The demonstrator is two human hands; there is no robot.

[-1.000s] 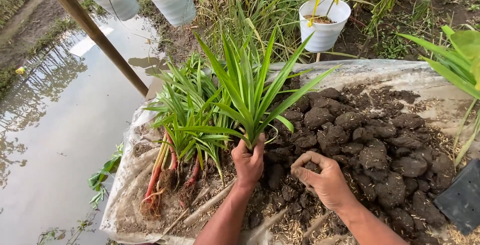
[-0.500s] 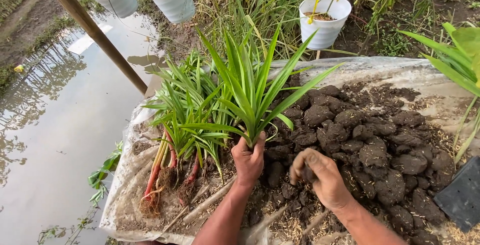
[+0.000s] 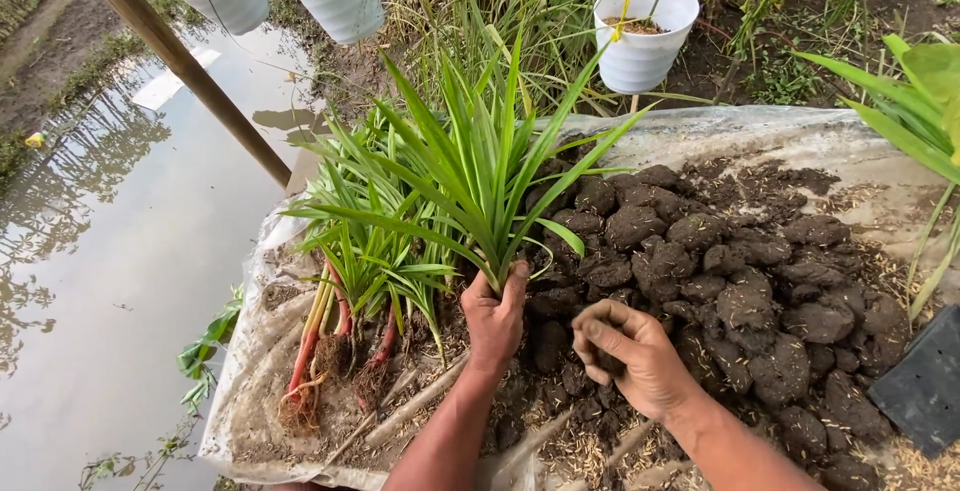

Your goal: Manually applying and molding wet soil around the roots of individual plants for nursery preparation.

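The plant (image 3: 480,171) has bright green leaves. The soil clods (image 3: 720,261) are dark brown. The hanging pots (image 3: 640,36) are white, and the seedling stems (image 3: 310,336) red.

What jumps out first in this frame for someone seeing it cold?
At centre, the left hand grips the base of a tall plant with long green leaves, held upright over a heap of dark soil clods on a pale plastic sheet. The right hand is closed on a clod beside it. More plants with reddish stems lie to the left, next to the flooded ground.
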